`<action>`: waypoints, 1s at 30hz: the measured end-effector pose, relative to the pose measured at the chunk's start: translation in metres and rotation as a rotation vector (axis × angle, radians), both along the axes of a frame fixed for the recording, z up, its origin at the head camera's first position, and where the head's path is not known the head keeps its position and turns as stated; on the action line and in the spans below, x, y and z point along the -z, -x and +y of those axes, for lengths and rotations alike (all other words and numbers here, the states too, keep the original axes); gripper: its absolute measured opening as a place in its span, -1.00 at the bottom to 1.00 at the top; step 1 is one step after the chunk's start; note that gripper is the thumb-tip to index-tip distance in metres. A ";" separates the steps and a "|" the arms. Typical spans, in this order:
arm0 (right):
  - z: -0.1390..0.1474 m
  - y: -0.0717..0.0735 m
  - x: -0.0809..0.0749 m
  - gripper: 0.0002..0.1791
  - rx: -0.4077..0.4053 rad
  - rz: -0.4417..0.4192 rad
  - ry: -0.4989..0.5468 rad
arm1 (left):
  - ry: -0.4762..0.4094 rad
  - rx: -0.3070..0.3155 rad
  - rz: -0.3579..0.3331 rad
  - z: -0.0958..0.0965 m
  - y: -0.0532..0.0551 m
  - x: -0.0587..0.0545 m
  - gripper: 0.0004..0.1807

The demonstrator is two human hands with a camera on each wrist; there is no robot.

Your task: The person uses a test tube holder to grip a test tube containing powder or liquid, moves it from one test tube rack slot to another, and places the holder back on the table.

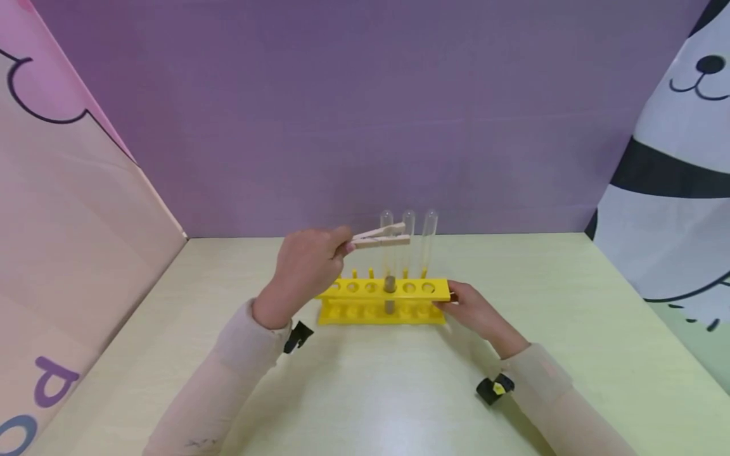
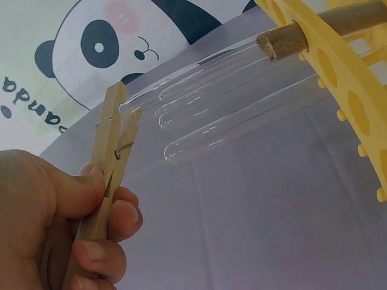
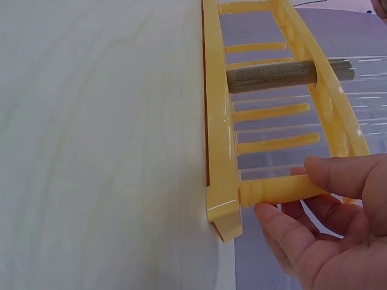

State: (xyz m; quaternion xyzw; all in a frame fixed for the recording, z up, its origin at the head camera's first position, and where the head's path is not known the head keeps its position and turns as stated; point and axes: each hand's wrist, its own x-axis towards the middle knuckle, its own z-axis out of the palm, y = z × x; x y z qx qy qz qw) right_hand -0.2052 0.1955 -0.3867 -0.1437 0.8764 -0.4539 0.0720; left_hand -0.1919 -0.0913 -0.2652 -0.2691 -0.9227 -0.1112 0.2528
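My left hand [image 1: 308,259] holds a wooden test tube clamp [image 2: 109,157] between thumb and curled fingers. In the head view the clamp's tips cross in front of the upturned clear test tubes [image 1: 430,240]. Whether its jaws touch a tube, I cannot tell. My right hand [image 1: 467,307] grips the right end post of the yellow test tube rack [image 3: 217,139], thumb on one side and fingers on the other. A rough brown cylinder [image 3: 272,77] stands upright through one hole of the rack. The tubes rise behind it, rounded ends up.
The rack stands on a pale wood-grain table [image 1: 365,380]. Behind it rises a purple backdrop [image 1: 365,114]. Printed panels flank the table, with a panda figure [image 1: 673,164] at the right. Small black devices [image 1: 495,387] sit on both wrists.
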 end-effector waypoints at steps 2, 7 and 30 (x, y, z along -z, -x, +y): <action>0.000 0.000 0.000 -0.60 0.002 -0.001 -0.002 | 0.002 -0.004 0.005 0.000 0.000 0.001 -0.82; 0.000 0.001 0.000 -0.61 0.006 -0.007 -0.005 | 0.009 -0.004 0.025 -0.001 0.000 0.003 -0.80; 0.000 0.001 -0.002 -0.61 -0.015 0.004 -0.010 | 0.140 0.022 -0.033 -0.004 0.001 0.008 -0.76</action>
